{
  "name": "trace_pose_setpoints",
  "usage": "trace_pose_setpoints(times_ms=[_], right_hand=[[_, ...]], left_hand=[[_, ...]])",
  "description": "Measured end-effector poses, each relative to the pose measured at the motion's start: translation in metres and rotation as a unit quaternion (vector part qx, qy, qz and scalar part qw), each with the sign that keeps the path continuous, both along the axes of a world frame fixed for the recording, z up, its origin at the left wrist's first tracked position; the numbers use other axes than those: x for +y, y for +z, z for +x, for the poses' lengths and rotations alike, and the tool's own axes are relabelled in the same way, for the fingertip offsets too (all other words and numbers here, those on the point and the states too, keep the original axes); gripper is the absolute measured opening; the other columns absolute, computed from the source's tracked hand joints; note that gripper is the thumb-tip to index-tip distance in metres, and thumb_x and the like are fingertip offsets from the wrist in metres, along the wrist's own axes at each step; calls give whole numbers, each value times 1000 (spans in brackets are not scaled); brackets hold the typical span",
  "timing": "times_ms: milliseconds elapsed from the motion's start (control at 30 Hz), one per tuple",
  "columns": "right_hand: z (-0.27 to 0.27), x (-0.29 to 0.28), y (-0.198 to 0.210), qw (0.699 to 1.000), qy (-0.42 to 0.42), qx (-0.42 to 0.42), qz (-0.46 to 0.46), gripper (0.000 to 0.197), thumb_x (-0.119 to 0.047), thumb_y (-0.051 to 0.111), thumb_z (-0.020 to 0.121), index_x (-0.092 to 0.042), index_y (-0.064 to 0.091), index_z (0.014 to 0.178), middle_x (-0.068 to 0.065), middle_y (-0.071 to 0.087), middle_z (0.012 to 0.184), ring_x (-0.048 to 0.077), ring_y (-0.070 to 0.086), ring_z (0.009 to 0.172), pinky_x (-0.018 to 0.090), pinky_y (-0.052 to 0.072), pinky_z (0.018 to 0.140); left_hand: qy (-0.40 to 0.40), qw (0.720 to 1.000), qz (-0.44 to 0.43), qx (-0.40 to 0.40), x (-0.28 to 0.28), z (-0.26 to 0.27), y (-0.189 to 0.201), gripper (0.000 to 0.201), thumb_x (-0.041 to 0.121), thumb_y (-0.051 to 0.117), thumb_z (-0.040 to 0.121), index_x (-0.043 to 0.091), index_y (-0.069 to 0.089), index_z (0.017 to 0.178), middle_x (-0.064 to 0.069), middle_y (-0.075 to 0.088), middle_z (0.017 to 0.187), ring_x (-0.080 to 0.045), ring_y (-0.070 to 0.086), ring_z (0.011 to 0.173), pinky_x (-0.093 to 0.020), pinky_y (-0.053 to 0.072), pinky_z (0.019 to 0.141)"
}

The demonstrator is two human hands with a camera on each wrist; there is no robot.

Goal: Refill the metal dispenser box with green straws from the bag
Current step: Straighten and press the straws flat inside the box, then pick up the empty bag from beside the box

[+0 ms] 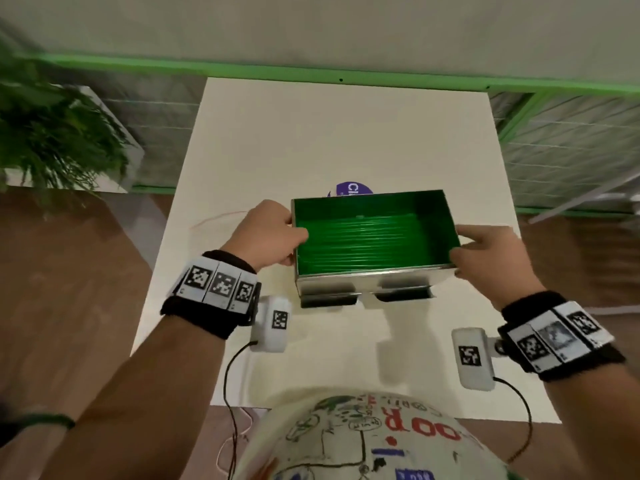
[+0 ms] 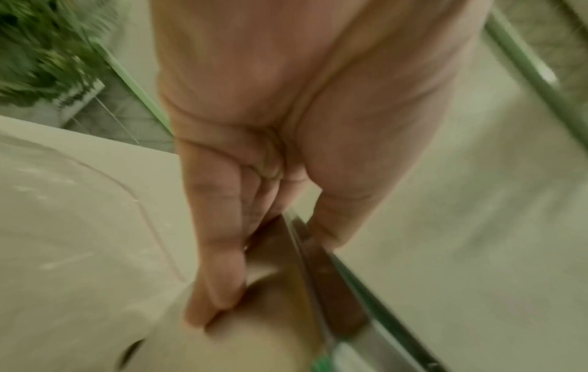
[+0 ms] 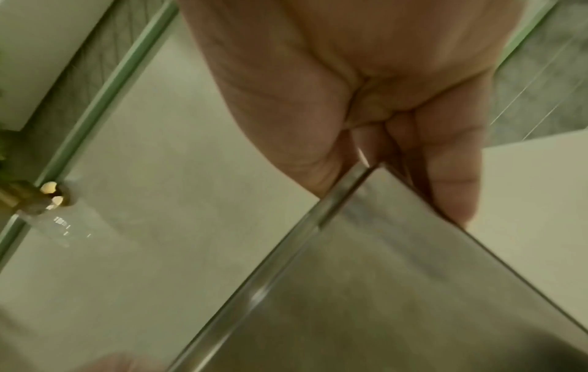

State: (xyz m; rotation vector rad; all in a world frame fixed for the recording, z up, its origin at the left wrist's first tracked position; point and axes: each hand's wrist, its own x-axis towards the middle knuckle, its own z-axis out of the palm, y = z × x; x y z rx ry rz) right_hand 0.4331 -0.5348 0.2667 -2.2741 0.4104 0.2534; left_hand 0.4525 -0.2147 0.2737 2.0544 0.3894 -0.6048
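Left hand (image 1: 270, 233) grips the left end wall of the metal dispenser box (image 1: 363, 284): the thumb hooks over the rim to the inside and the fingers lie along the outside of the wall, as the left wrist view confirms, with the thin steel edge caught between thumb and fingers (image 2: 219, 251). Just left of that hand, a clear plastic sheet with a faint reddish edge lies flat on the white table (image 1: 311, 133); it may be the straw bag, but it is too faint to tell.

Between the two hands sits the box, open at the top, near the middle of the table and a little toward the near edge. Whether it rests on the table or is lifted just off it cannot be told. Green straws (image 1: 370, 244) lie in it side by side, running left to right, in an even layer that covers the floor of the box; the walls above them mirror the green. A purple label (image 1: 353, 190) shows just behind the far wall.

Right hand (image 1: 491, 251) pinches the right end wall the same way, thumb over the rim and fingers outside, which the right wrist view also shows.

Judged from this, the filling looks largely done: straws are in, none are loose on the table. What seems left is to settle or level them, set the box straight, and close it if it has a lid; no lid is in view.
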Motion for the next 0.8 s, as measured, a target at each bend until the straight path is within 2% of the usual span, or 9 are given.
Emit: trace_pose_setpoints(times_ms=[100,167,300,433,533,600,667,733,800], right_hand=[[2,21,-9,999,28,-24,17,45,-3,58,78,-30,75,110,2,74,65,30,68,67,40,61,77],[16,26,-21,998,-36,-22,51,46,-2,59,77,-26,74,114,-1,76,72,25,72,72,44,61,80],[36,24,-43,984,-138,3,115,41,-1,62,71,-20,75,105,9,76,79,23,69,68,52,61,78],[46,23,-51,979,-163,-7,123,39,-1,64,73,-15,75,108,15,74,85,24,67,66,41,62,73],[49,23,-53,976,-180,-15,124,33,-1,65,75,-16,76,102,17,74,85,24,67,67,41,61,73],[49,23,-56,974,-186,-21,127,29,-3,67,76,-16,76,100,19,74,87,26,68,69,44,61,76],[48,23,-58,976,-181,-24,122,27,-6,70,79,-14,75,104,14,75,85,28,72,74,45,62,80],[45,21,-59,979,-172,-31,104,27,-12,70,81,-15,73,108,4,75,82,27,74,81,45,61,83],[41,21,-61,983,-161,-45,77,23,-18,69,83,-20,73,105,-3,74,81,23,73,85,45,60,86]], left_hand=[[36,998,16,-41,14,11,-23,21,16,63,73,2,74,83,-18,77,85,-33,78,79,-55,65,69],[30,997,37,-68,18,18,-38,27,23,59,69,5,74,83,-15,77,81,-33,77,77,-54,65,69],[38,992,54,-112,13,29,-40,25,25,61,79,11,75,94,-7,78,78,-30,76,77,-49,65,73],[36,983,83,-157,5,35,-36,17,17,63,92,13,75,104,-6,78,84,-30,74,84,-44,62,81],[24,980,86,-176,2,39,-38,26,18,62,97,14,72,121,-8,79,104,-26,72,102,-38,57,94],[41,982,23,-181,9,38,-40,36,17,63,99,13,66,135,-7,74,123,-21,68,118,-38,53,104],[39,976,2,-213,26,31,-42,38,17,63,100,14,65,138,-3,69,135,-18,63,127,-34,47,112],[1,971,70,-230,49,19,-48,48,35,65,99,22,58,145,-1,56,152,-21,48,144,-33,34,120],[-58,968,189,-154,74,-1,-57,79,67,62,90,36,36,158,-2,24,171,-32,16,159,-50,15,127]])
